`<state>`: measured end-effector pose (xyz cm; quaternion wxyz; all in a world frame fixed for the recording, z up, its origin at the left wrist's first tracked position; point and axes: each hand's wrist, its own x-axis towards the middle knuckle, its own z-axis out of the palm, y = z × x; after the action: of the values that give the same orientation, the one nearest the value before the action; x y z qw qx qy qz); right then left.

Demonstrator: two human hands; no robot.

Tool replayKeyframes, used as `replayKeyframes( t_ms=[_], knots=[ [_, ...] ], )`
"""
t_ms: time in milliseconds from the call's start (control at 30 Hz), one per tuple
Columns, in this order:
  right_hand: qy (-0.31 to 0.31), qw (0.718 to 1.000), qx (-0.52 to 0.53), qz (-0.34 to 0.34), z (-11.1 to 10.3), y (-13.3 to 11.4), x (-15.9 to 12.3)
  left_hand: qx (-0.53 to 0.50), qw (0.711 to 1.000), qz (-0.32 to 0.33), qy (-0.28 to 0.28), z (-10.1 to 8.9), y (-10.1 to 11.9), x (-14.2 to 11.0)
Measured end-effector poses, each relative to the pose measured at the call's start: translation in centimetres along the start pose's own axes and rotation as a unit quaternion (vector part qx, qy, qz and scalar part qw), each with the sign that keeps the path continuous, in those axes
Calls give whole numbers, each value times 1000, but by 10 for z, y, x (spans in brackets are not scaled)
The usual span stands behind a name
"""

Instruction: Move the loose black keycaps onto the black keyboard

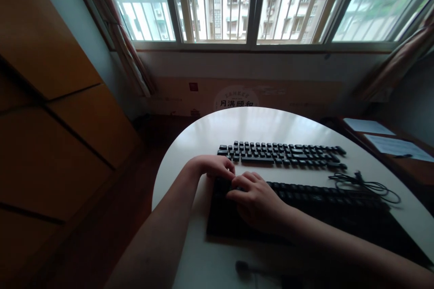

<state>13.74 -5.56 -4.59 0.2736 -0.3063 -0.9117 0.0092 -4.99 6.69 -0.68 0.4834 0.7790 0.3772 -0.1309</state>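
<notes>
A black keyboard (325, 221) lies on the round white table (183, 153), and both hands work at its far left corner. My left hand (217, 166) bends down over that corner with its fingers closed. Right beside it, my right hand (256, 198) rests over the keyboard's left end, thumb and index finger pinched together. Whatever the fingertips hold is too dark and small to make out. Beyond the keyboard, loose black keycaps (257, 145) stand in rows on the tabletop.
A coiled black cable (369, 186) lies at the keyboard's far right. Near the front edge is a blurred dark tool (242, 267). Papers (393, 145) and a pen lie on a brown surface to the right. Wooden cabinets (50, 153) stand left; a barred window is ahead.
</notes>
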Motion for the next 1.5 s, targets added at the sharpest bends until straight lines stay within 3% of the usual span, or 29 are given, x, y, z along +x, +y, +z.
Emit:
replayKeyframes(
  t_ms=[233, 300, 433, 567, 700, 833, 1200, 1400, 1500],
  knots=[
    [-1, 998, -40, -55, -20, 11, 8, -7, 1000, 27, -10, -2, -5, 4],
    [21, 999, -29, -3, -28, 29, 19, 2, 999, 37, -7, -3, -7, 5],
    [-8, 979, -2, 205, -29, 83, 55, 41, 999, 27, 3, -4, -7, 5],
    [-40, 965, 5, 260, -20, 132, 89, 34, 999, 19, 1, -4, -5, 1],
    [-100, 946, 45, 306, -13, 156, 111, 3, 1000, 19, -10, -6, -8, -1],
    [-137, 930, 79, 332, -7, 166, 121, -1, 999, 27, -23, -8, -10, -2],
    [-196, 921, 75, 328, 6, 173, 128, -12, 999, 34, -27, -8, -11, 0],
    [-129, 938, 39, 318, 10, 163, 128, -35, 998, 26, -36, -9, -13, 1],
    [-94, 943, 59, 313, -1, 150, 124, -63, 997, 29, -28, -7, -12, 0]
  ],
)
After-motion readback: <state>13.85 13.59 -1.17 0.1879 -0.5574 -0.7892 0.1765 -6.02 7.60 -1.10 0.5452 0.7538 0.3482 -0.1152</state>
